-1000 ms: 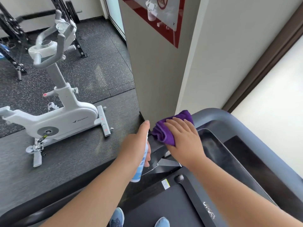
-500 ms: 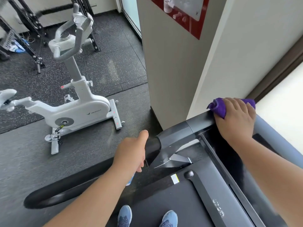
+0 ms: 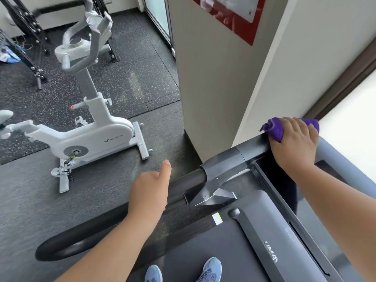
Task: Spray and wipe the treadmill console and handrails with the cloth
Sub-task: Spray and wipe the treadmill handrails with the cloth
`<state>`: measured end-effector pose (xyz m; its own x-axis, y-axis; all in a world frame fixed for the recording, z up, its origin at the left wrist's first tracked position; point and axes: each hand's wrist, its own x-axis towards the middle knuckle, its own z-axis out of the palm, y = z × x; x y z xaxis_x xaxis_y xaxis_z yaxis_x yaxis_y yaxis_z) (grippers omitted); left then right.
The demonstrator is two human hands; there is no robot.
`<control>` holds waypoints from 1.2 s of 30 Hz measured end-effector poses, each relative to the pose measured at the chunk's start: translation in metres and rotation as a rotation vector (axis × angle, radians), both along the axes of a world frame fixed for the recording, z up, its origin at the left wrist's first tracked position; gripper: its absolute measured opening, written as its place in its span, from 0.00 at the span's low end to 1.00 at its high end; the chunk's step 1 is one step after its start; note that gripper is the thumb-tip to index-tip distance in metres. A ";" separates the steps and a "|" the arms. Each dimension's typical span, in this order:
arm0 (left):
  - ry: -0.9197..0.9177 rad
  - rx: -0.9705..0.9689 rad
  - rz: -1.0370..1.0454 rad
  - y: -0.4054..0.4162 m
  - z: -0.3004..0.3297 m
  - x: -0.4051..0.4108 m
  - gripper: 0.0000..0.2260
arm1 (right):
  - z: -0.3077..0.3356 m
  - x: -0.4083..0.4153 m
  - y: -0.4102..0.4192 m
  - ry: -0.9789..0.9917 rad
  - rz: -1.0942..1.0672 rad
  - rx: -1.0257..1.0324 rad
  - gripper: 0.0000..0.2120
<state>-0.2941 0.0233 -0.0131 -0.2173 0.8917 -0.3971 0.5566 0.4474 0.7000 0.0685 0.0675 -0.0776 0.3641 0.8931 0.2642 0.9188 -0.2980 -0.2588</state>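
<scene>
The purple cloth is pressed flat by my right hand on the top bar of the treadmill console, near the wall corner. The console's dark panel lies just below that hand. My left hand hovers over the black left handrail, fingers curled under and thumb pointing forward. The spray bottle it held a second ago is hidden beneath the hand. The treadmill belt runs below, with my blue shoes on it.
A white exercise bike stands on the rubber floor to the left. A beige pillar with a red sign rises right in front of the console. A black rack fills the far left corner. A bright window lies to the right.
My right hand slid the cloth from the console's left corner rightwards along the top bar. My left hand dropped lower over the handrail, and the spray bottle went out of sight under it.
</scene>
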 end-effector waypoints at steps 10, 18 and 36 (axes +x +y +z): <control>-0.035 0.007 0.049 -0.003 -0.004 -0.012 0.33 | 0.001 -0.008 0.001 0.042 -0.019 -0.099 0.28; -0.056 -0.015 -0.038 -0.003 -0.007 0.002 0.35 | -0.002 -0.174 -0.048 -0.035 0.434 -0.142 0.26; -0.096 -0.039 0.040 0.004 -0.012 0.008 0.36 | 0.009 -0.189 -0.042 0.011 0.401 -0.223 0.19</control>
<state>-0.2862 0.0276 -0.0247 -0.2114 0.8668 -0.4516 0.4692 0.4953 0.7311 -0.1205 0.0253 -0.0683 -0.0204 0.9986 0.0480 0.9705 0.0314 -0.2392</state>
